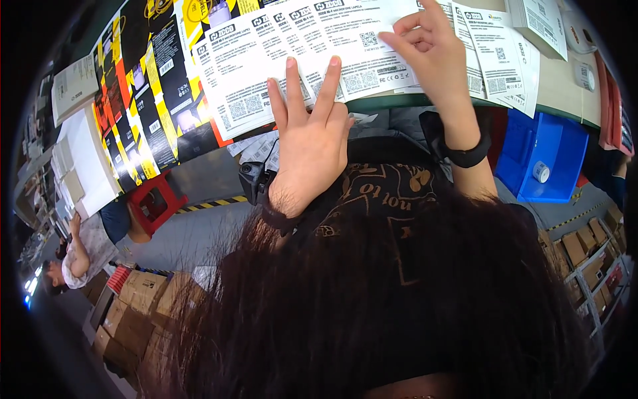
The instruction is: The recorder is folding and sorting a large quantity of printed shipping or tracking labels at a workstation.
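Observation:
White printed sheets point(319, 43) lie overlapped in a fanned row on the table before me. My left hand point(309, 143) rests on their lower part, fingers spread and tips touching the paper. Above the right side of this row is my right hand point(435, 63), its fingers bent but apart from the thumb, with no paper visibly held. More white sheets point(502, 66) are fanned just to the right of that hand. Under the left end of the row lie black, yellow and orange printed sheets point(159, 86).
A white paper stack point(539, 26) stands at the far right, near a small white roll point(585, 76). Below the table's edge are a blue bin point(541, 156) and a red stool point(156, 203). Cardboard boxes point(143, 292) and another person point(83, 256) are at left.

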A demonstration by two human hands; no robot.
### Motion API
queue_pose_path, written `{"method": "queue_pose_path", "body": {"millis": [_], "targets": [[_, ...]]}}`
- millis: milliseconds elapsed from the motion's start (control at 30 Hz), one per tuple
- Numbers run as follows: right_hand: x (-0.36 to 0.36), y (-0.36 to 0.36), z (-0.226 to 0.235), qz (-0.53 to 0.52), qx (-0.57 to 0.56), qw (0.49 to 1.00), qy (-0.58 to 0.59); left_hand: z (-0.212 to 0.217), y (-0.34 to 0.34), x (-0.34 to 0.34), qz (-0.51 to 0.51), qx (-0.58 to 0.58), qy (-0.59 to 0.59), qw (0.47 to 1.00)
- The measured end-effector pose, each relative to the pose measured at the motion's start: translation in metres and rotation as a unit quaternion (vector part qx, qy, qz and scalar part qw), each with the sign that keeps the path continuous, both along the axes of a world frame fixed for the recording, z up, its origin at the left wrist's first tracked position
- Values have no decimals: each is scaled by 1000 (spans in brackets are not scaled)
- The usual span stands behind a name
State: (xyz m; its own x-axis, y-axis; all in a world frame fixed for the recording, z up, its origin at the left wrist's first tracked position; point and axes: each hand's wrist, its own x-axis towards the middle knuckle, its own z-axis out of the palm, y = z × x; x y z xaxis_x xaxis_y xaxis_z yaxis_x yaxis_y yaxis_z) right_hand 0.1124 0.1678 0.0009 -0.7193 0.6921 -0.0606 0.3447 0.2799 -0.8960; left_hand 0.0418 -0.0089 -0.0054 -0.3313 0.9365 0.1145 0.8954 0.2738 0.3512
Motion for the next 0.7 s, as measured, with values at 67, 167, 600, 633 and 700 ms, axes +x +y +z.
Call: {"method": "queue_pose_path", "body": {"millis": [67, 167, 600, 633, 700], "targets": [[-4, -8, 0, -1, 58, 998, -12, -1, 0, 0, 1, -2, 0, 1000], [-5, -16, -6, -5, 176, 984, -31, 0, -1, -1, 1, -3, 4, 1000], [2, -38, -6, 188, 238, 946, 115, 2, -9, -3, -1, 3, -37, 999], [1, -41, -6, 239, 248, 933, 102, 1, -8, -3, 1, 7, -39, 999], [12, -31, -4, 223, 254, 940, 51, 1, -8, -3, 4, 11, -39, 999]]}}
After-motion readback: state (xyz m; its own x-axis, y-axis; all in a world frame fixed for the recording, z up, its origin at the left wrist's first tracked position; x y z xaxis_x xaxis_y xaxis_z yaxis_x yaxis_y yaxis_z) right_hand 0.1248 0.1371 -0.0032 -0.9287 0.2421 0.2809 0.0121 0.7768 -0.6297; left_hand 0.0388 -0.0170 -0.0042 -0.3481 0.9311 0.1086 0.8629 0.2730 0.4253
